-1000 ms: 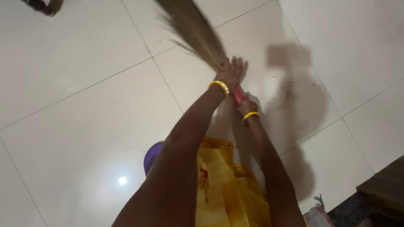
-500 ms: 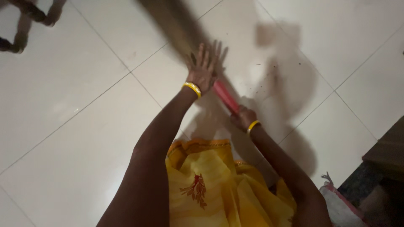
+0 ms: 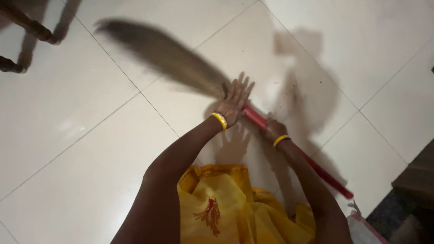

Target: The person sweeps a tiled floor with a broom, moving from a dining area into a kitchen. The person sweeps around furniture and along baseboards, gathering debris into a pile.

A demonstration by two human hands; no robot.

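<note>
White tiled floor (image 3: 81,135) with thin grout lines takes up most of the view, with some dark specks of dirt (image 3: 289,88) scattered on it. Dark turned wooden furniture legs (image 3: 27,27) sit top left, yellow embroidered fabric (image 3: 221,203) hangs at the bottom, and a dark stone ledge (image 3: 413,180) fills the bottom right corner.

Broom: a soft grass broom (image 3: 167,56) with a red handle (image 3: 298,151) is held low over the floor, its brush blurred and spread to the upper left.
Left hand: the left hand (image 3: 233,101) is laid on the handle where the brush begins, fingers (image 3: 244,83) splayed.
Right hand: the right hand (image 3: 273,129) is wrapped around the red handle further down.
Wrists: a yellow bangle (image 3: 219,120) is worn on each.
Floor: pale tiles (image 3: 68,135) are seen, with shadows cast at the right.
Clothing: yellow fabric (image 3: 226,208) is seen below.
Furniture: dark wooden legs (image 3: 31,29) are seen at the upper left.
</note>
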